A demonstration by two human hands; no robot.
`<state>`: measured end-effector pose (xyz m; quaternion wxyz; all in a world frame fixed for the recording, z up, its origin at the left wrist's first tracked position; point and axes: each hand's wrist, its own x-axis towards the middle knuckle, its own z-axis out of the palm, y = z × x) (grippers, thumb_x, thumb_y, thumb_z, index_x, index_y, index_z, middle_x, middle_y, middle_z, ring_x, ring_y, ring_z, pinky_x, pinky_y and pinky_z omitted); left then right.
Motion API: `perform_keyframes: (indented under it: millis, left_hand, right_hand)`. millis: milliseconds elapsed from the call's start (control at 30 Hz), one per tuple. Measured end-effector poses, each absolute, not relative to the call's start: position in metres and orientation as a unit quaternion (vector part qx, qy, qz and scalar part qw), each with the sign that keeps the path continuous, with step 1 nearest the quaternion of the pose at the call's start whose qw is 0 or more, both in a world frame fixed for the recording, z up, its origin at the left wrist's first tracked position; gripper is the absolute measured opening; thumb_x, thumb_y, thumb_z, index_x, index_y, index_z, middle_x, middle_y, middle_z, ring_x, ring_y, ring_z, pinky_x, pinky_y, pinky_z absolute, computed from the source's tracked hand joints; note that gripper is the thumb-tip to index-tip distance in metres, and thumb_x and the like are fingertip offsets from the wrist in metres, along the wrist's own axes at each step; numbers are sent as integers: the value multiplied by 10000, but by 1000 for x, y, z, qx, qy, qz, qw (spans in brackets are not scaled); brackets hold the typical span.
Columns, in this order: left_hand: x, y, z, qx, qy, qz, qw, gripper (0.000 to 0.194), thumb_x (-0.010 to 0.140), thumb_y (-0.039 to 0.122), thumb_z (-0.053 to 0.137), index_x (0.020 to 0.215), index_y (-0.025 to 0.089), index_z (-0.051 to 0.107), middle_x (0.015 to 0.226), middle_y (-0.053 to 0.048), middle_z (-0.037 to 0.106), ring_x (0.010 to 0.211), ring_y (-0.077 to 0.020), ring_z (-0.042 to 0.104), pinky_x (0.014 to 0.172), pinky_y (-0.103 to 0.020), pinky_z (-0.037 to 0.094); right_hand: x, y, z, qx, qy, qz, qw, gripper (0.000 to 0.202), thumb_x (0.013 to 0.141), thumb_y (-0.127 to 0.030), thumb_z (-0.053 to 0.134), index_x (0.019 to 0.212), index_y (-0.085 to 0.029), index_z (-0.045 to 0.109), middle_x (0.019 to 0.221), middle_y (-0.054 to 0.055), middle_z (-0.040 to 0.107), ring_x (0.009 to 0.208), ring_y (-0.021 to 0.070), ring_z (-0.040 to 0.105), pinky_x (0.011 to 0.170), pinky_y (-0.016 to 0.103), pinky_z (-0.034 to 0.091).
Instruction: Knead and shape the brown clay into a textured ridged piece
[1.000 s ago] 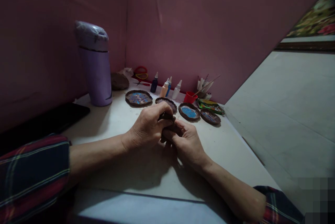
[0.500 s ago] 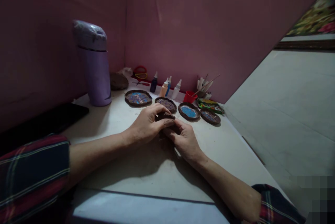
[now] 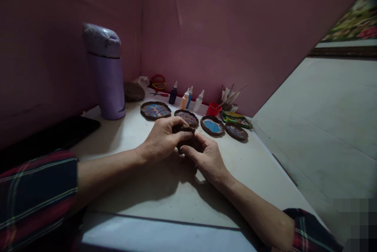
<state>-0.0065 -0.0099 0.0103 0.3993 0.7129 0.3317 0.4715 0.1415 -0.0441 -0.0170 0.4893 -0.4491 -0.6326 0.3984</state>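
Observation:
Dark brown clay (image 3: 188, 142) is held between both hands above the white table (image 3: 147, 189). My left hand (image 3: 163, 138) grips its upper left part, thumb on the near side and fingers over the top. My right hand (image 3: 209, 157) pinches its lower right side, the thumb lying across the front. Part of the clay is hidden behind the fingers. Just beyond the hands lie shallow brown clay dishes: one with blue and brown streaks (image 3: 155, 110), a speckled one (image 3: 187, 118), one with a blue centre (image 3: 212, 126) and a smaller streaked one (image 3: 236, 131).
A purple bottle (image 3: 107, 75) stands at the left near a clay lump (image 3: 134, 91) and a dark flat object (image 3: 76, 126). Along the back are scissors (image 3: 159, 94), a dark paint bottle (image 3: 173, 94), a white bottle (image 3: 198, 102), a red cup (image 3: 214, 109) and a green packet (image 3: 237, 119).
My left hand has shifted slightly left and its thumb has moved away from my right fingers. More of the brown clay shows between the hands.

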Motion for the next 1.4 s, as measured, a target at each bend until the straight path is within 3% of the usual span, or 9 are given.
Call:
perform_keyframes:
  millis: [167,367,700,900,1033,1233,1400]
  left_hand:
    - [-5,-11,11,694,336,466,434,143,710,227,649,796,113,659,737,-41,672,708,-155,611,664,-264,493]
    - [-4,-12,11,698,338,455,437,142,705,226,657,785,108,667,729,-41,665,697,-150,600,647,-256,481]
    - [-3,-15,13,703,314,476,425,101,694,188,671,758,110,666,676,-16,642,641,-111,547,601,-217,433]
    - [-3,-11,9,711,303,472,424,135,709,214,651,815,129,656,746,-19,651,707,-132,579,652,-234,457]
    - [-5,-8,8,738,310,444,403,188,731,228,624,889,130,646,810,-28,659,753,-147,585,682,-252,462]
    - [-6,-9,7,762,323,436,354,154,771,207,557,862,125,652,794,-25,655,755,-147,581,693,-247,459]
    - [-7,-6,5,753,319,443,367,153,766,211,562,867,135,649,802,-26,663,765,-151,591,695,-244,466]
  right_hand:
    - [142,-44,-17,-465,-638,406,461,232,715,-283,688,918,-177,650,714,-22,613,632,119,540,569,227,423]
    - [142,-45,-17,-464,-642,406,456,139,683,-254,702,776,-160,659,666,-31,592,612,107,512,558,216,401]
    - [140,-49,-10,-460,-631,416,465,51,708,-185,657,717,-159,614,601,-37,580,532,91,513,505,214,403]
    - [139,-48,-12,-461,-590,463,474,137,721,-274,676,723,-162,597,568,-27,594,461,101,525,443,219,412]
    - [141,-44,-16,-442,-590,443,510,207,727,-339,688,770,-150,614,631,-9,609,536,108,558,499,220,452]
    - [143,-42,-18,-463,-611,421,485,198,766,-358,641,785,-166,599,659,-5,619,516,111,556,489,228,453]
    - [143,-45,-15,-474,-663,312,488,270,752,-358,666,944,-172,629,825,26,657,743,164,589,663,267,469]
